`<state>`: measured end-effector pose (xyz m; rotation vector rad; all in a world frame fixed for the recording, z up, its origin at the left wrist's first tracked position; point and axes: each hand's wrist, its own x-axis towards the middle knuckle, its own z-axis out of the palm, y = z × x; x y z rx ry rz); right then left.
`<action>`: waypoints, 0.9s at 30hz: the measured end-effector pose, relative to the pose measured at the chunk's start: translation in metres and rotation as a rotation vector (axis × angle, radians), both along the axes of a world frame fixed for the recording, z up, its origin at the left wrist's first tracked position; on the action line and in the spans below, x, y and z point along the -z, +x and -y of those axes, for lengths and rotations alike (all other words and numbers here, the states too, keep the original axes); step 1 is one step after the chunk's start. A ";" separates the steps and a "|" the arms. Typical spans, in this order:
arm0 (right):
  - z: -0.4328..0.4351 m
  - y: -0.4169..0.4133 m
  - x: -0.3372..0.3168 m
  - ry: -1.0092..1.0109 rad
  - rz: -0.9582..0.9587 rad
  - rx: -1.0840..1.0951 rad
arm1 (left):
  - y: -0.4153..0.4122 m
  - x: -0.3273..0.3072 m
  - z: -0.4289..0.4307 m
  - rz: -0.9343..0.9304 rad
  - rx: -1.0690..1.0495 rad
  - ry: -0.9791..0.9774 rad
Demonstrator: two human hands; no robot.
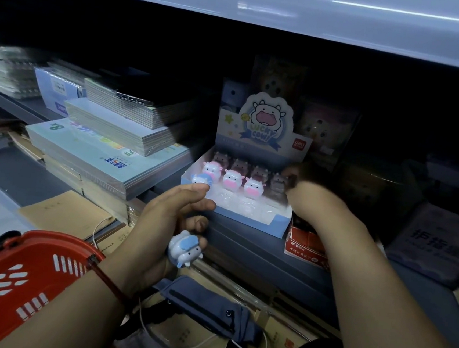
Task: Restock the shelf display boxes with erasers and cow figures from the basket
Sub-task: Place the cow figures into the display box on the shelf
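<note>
A blue-and-white "Lucky Cow" display box point(278, 224) stands on the shelf with several cow figures point(232, 180) in its rows. Its front row shows bare plastic slots. My left hand point(162, 223) hovers just before the box's left front corner and holds a white-and-blue cow figure point(185, 248) in its lower fingers. My right hand point(304, 186) reaches to the box's right back corner, fingers curled beside a shadowed cow figure point(278, 182); whether it grips the figure is unclear. The red basket point(10, 279) sits at lower left.
Stacks of wrapped notebooks point(107, 145) fill the shelf left of the box. A red packet point(304, 247) lies at the box's right front. A grey-blue pouch point(209, 309) and a white cable lie on brown notebooks below. An upper shelf edge point(267, 6) overhangs.
</note>
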<state>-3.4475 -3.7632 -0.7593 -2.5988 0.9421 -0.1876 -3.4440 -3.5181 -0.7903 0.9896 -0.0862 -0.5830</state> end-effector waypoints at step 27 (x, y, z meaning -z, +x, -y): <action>-0.119 -0.043 -0.009 0.490 0.530 -0.601 | 0.005 0.006 0.003 0.315 -0.340 0.036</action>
